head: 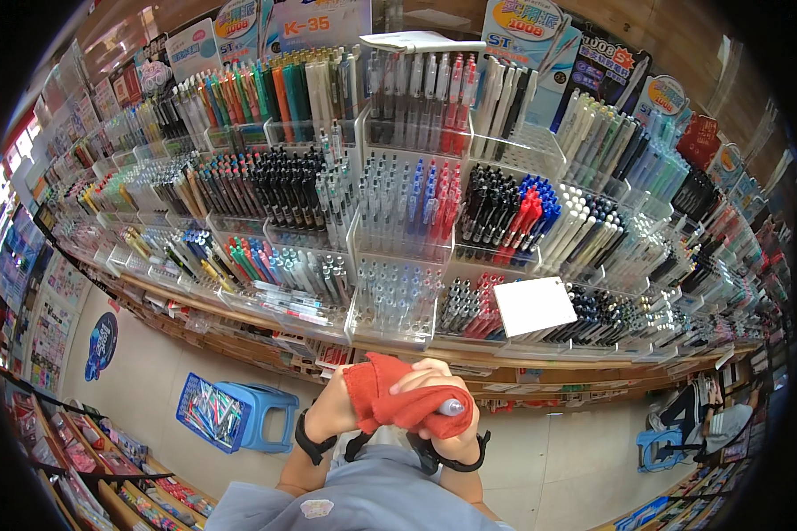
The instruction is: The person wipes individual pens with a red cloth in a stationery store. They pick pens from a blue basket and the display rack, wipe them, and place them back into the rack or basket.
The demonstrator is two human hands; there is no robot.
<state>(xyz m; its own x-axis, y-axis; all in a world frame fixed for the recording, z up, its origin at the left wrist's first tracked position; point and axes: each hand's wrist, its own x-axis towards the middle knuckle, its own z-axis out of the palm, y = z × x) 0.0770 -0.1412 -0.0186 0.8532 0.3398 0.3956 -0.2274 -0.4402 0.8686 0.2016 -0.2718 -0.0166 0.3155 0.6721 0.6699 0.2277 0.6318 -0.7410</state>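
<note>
A red cloth (385, 391) is bunched between my two hands in front of my chest. Wrapped inside it is a pen-like item (450, 407), of which only a rounded greyish end shows. My left hand (337, 401) grips the cloth, its fingers mostly covered by the fabric. Over the cloth, my right hand (428, 379) curls its fingers around the wrapped item. Just ahead stands a tiered clear acrylic pen display (405, 247) filled with upright pens.
A blank white card (534, 307) leans on the lower right pens, and a white booklet (422, 42) lies on top. A blue basket of pens (212, 411) rests on a blue plastic stool (272, 415) at left. At far right a person (724, 425) is near another blue stool (659, 451).
</note>
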